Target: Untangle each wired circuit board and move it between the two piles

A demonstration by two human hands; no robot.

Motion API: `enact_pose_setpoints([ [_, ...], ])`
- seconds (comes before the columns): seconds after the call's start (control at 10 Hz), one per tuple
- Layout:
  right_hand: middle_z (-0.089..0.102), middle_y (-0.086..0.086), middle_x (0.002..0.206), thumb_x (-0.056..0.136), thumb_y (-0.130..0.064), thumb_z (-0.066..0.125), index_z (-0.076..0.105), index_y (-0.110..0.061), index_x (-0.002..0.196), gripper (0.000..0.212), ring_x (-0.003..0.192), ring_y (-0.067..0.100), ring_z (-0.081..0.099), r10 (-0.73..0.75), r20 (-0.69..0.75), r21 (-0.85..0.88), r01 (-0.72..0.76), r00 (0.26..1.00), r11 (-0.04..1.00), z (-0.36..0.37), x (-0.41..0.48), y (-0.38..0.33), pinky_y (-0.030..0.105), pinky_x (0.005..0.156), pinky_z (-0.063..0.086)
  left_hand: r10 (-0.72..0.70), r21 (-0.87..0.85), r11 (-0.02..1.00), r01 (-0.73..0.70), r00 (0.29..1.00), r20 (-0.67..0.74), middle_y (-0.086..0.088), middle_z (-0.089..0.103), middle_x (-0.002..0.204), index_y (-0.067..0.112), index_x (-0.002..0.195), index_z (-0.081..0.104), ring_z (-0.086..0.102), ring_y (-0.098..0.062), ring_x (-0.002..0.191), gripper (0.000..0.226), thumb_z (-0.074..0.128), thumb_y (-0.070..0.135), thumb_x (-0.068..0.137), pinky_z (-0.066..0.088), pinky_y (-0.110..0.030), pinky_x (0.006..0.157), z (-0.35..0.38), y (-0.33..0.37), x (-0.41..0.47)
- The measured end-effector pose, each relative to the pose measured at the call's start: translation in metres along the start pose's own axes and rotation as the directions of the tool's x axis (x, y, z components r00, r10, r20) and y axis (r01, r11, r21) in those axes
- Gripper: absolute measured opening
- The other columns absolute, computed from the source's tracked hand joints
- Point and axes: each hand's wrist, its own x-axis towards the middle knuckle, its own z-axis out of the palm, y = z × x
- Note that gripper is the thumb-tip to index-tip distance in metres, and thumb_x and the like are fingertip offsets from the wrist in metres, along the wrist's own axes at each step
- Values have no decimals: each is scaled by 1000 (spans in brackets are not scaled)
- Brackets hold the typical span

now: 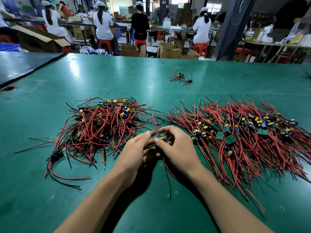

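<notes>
Head view, board: I see one wired circuit board [161, 138] just right of the tangled pile [101, 125].
Grip: my left hand [134, 148] and right hand [178, 148] both pinch it.
Axis: its leads [168, 179] trail toward me.
Coming move: the combed pile [244, 137] lies farther right of the tangled pile; I judge my right hand nearer.

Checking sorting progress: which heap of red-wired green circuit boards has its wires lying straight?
The right heap: its wires fan out roughly parallel; the left heap and the small far cluster are looping tangles.
</notes>
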Motion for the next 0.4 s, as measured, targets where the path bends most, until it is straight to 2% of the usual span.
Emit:
enact_pose_setpoints([
  [0.1, 63, -7, 88, 85, -22, 78, 71, -23, 103, 19, 66, 4, 55, -62, -99, -90, 54, 993, 995, -3, 4, 4, 18, 71, 47, 10, -10, 1000, -10, 1000, -2, -16, 73, 106, 7, 113, 63, 68, -26, 91, 28, 44, 25, 102, 59, -35, 76, 0, 0, 0],
  [0.2, 63, -2, 98, 90, -26, 73, 74, -18, 111, 22, 88, 11, 61, -80, -213, -180, 41, 974, 983, -17, 11, 5, 32, 87, 50, 9, -15, 1000, -9, 999, -38, -22, 71, 107, 1, 107, 64, 68, -31, 91, 28, 47, 23, 101, 60, -35, 74, 0, 0, 0],
  [0.3, 56, -3, 108, 90, -33, 72, 68, -22, 125, 38, 102, 22, 61, -34, -337, -406, -112, 941, 907, -35, 15, 6, 39, 98, 47, 18, -35, 999, -20, 999, -47, -25, 71, 100, -5, 102, 65, 68, -29, 81, 32, 49, 23, 100, 60, -33, 69, -2, -2, 4],
  [0.4, 54, -5, 110, 89, -38, 73, 66, -25, 128, 42, 101, 25, 61, -11, -436, -243, -106, 900, 964, -54, 17, -4, 39, 98, 48, -2, -58, 998, -1, 999, -53, -24, 70, 92, -7, 100, 64, 67, -27, 74, 33, 50, 23, 100, 60, -31, 65, -3, -3, 2],
])
